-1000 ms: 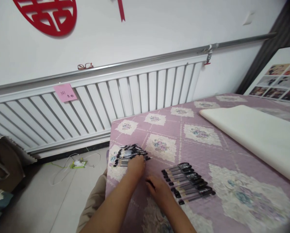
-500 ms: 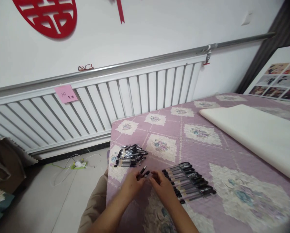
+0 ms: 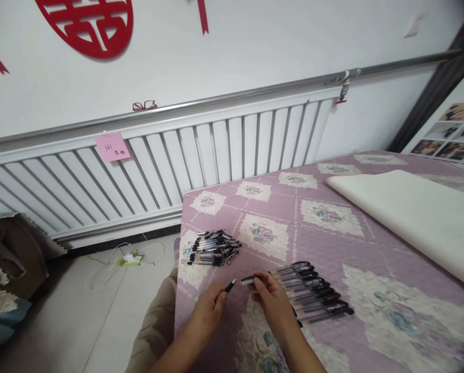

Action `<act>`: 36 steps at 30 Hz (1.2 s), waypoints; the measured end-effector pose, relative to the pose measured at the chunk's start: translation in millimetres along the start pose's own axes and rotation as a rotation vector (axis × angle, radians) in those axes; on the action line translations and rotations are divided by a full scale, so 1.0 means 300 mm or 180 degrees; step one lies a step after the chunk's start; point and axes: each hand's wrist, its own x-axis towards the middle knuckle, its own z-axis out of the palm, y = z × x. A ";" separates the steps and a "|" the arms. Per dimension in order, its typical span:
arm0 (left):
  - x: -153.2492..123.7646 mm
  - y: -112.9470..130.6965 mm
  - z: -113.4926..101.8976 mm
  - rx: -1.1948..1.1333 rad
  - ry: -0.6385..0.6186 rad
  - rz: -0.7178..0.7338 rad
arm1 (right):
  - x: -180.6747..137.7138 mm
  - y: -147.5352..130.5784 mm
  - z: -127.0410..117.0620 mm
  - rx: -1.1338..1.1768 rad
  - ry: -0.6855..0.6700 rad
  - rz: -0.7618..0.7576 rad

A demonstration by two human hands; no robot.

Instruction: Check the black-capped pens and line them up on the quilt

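My left hand (image 3: 212,306) pinches a small black pen cap (image 3: 231,285) just above the purple quilt. Beside it, my right hand (image 3: 273,304) grips a clear pen body (image 3: 248,280) whose uncapped end points toward the cap, with a short gap between them. Under and right of my right hand lies a neat row of several capped black pens (image 3: 317,296). A loose heap of several more pens (image 3: 213,247) lies farther back, near the bed's left edge.
The purple quilted bed (image 3: 333,248) ends at its left edge by my knee. A folded cream cloth (image 3: 410,217) lies at the right. A white slatted radiator cover (image 3: 177,160) runs along the wall, with cables and a socket strip (image 3: 129,258) on the floor.
My left hand left the loose heap with a pen and came back toward me. Both hands met, then drew apart, the cap in the left and the pen body in the right.
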 end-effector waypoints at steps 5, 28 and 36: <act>-0.002 -0.014 0.014 0.0277 -0.0029 -0.0010 | -0.006 -0.006 -0.009 0.0322 0.0104 -0.0100; -0.017 -0.030 0.011 0.0671 -0.0306 -0.0307 | -0.039 -0.014 0.030 -0.0872 -0.0890 -0.0147; -0.020 -0.046 0.007 0.0686 -0.0288 -0.0323 | -0.033 -0.036 0.023 -0.1381 -0.1228 -0.0310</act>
